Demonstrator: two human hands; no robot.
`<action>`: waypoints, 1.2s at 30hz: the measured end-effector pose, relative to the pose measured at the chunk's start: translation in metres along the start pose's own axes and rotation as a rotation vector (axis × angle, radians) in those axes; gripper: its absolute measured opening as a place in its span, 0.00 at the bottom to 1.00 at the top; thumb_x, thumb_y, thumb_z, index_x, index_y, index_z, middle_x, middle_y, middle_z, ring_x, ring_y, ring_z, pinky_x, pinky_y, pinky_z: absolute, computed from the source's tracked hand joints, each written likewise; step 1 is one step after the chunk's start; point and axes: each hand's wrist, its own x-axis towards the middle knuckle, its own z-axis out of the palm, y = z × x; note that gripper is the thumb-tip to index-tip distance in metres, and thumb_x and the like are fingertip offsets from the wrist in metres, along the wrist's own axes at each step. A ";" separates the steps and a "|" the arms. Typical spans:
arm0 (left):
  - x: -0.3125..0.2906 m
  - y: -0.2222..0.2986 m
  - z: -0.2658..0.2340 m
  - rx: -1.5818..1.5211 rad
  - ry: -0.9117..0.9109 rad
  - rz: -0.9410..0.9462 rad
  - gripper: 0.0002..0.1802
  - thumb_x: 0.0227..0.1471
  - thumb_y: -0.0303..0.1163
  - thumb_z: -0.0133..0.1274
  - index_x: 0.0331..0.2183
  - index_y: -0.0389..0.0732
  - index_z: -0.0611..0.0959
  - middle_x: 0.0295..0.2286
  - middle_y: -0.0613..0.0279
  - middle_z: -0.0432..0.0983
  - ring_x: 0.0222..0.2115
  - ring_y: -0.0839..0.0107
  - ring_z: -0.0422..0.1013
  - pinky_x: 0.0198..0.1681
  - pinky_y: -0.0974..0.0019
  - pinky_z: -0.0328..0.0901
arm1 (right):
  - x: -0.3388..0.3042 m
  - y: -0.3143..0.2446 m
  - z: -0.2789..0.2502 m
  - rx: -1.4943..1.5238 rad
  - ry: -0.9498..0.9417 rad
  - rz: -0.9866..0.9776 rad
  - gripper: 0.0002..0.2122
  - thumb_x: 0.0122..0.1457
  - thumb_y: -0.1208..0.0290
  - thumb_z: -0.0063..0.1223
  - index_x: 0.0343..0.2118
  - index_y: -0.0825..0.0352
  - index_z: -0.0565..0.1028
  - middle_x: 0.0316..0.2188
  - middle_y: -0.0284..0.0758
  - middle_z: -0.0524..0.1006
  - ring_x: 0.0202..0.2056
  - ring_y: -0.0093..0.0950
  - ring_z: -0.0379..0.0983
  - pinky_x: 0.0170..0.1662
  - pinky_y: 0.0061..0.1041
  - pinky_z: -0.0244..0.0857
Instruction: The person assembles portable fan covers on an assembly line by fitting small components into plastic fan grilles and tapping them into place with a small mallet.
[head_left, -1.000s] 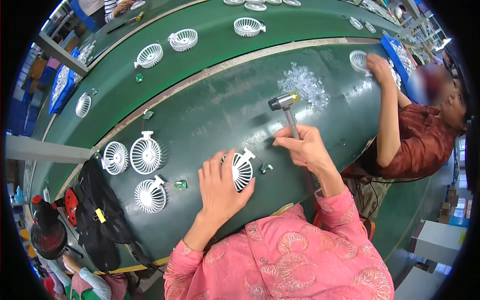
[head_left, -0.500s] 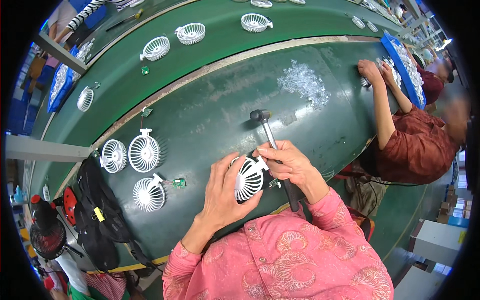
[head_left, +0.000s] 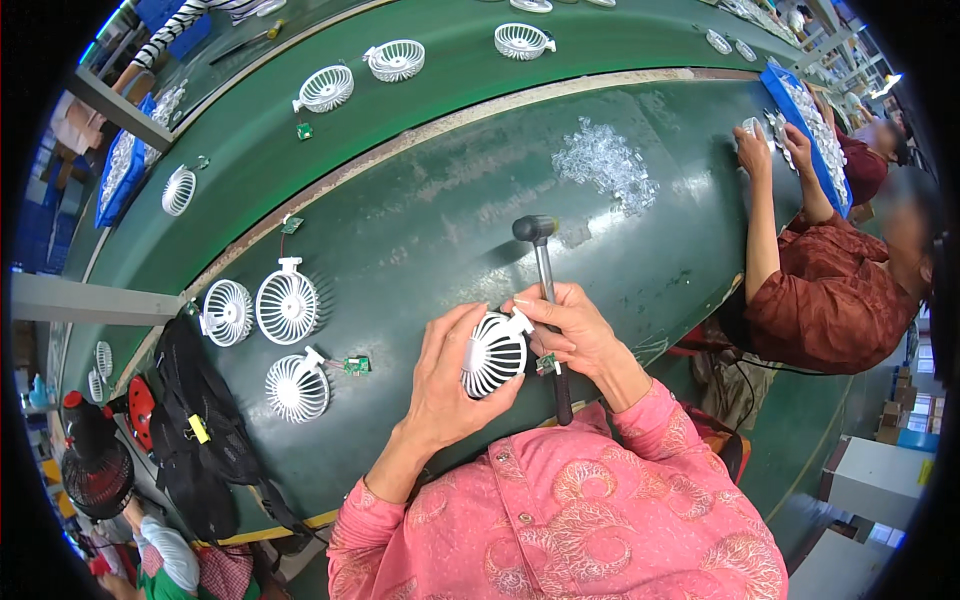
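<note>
Right hand (head_left: 583, 332) just came in from the right, hammer (head_left: 537, 230) still in its grip, fingertips now at the white fan cage's neck. Left hand's (head_left: 437, 368) grip wraps the white fan cage (head_left: 496, 360), near side of the bench (head_left: 430, 235). Seems like two-handed handling now, not striking.

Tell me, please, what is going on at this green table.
A person in a pink patterned shirt holds a round white slatted plastic housing in the left grip. The right grip holds a black-headed metal hammer close beside the housing. Three similar white housings lie to the left on the dark green table, and a heap of small clear pieces lies beyond the hammer, to its right.
</note>
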 end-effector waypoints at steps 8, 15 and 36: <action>0.010 0.015 -0.014 0.283 -0.033 0.010 0.46 0.38 0.37 0.69 0.57 0.35 0.66 0.49 0.45 0.66 0.47 0.48 0.67 0.49 0.53 0.66 | -0.009 -0.012 0.022 -0.271 0.124 -0.056 0.10 0.59 0.76 0.58 0.42 0.75 0.78 0.24 0.32 0.77 0.12 0.09 0.56 0.13 0.14 0.45; 0.058 0.004 -0.051 -0.081 -0.252 -0.448 0.34 0.44 0.38 0.67 0.50 0.34 0.73 0.40 0.49 0.76 0.40 0.57 0.75 0.44 0.59 0.68 | 0.005 -0.024 0.024 -0.348 0.287 -0.219 0.07 0.59 0.74 0.58 0.36 0.74 0.78 0.17 0.25 0.71 0.10 0.10 0.55 0.12 0.15 0.43; 0.317 -0.167 -0.049 0.890 -0.094 0.140 0.27 0.50 0.30 0.52 0.52 0.33 0.68 0.51 0.47 0.68 0.49 0.49 0.67 0.51 0.50 0.66 | -0.011 -0.043 -0.007 -0.596 0.395 -0.894 0.14 0.69 0.69 0.41 0.35 0.75 0.76 0.17 0.36 0.72 0.11 0.14 0.54 0.17 0.16 0.51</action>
